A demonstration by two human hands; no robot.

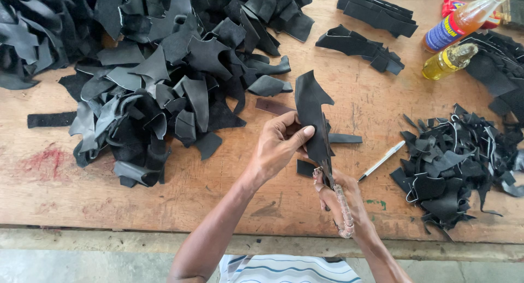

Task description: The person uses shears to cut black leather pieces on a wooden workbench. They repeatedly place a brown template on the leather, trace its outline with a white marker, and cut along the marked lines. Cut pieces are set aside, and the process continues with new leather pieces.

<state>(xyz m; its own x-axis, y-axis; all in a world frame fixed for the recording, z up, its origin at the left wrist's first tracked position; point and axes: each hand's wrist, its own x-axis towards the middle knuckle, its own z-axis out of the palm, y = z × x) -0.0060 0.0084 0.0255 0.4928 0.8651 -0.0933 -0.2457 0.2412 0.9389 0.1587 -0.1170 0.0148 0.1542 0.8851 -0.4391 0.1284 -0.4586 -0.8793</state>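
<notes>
Nearest, right hand [341, 198] closed around wrapped scissors [334, 193], blades reaching up into the lower edge of a black leather piece [312, 119]. Just above, left hand [278, 146] pinching that piece between thumb and fingers, held upright over the wooden table [218, 190]. Best done, by the look of it, with the leather kept taut near the blades, thumb clear of the cutting line, short bites along the edge. Beside, a white pen [382, 160]; to the right a heap of thin offcuts [453, 168]; further off, a big pile of cut black pieces [164, 70], small stacks [376, 12] and two bottles [453, 40]. Blade tips hidden behind the leather, so opening hard to judge; right fingers mostly out of sight behind the handle; pile cropped at the frame edge.
</notes>
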